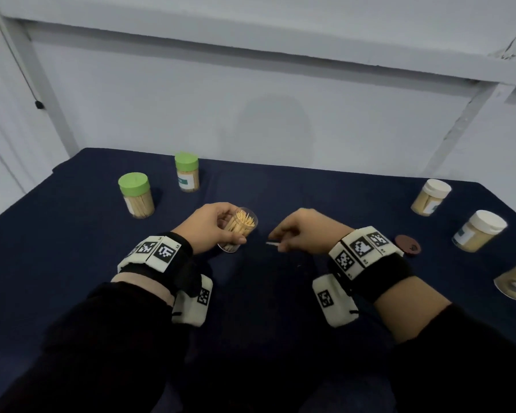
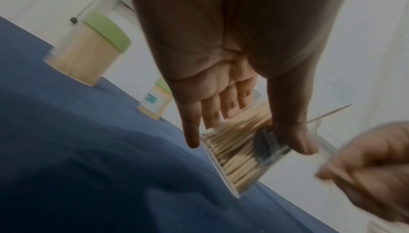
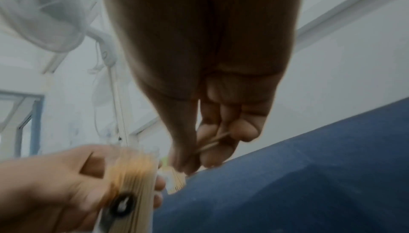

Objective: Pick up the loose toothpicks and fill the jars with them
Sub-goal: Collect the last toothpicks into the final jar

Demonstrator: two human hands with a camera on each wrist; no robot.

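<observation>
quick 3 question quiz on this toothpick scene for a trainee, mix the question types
1. True or false: the open jar in the left hand stands upright on the cloth.
2. What does the right hand pinch? A) a lid B) toothpicks C) nothing
3. Fill in: the two capped jars at far left have ____ lids.

Key
1. False: it is tilted, its mouth toward the right hand.
2. B
3. green: the near one and the far one.
</observation>
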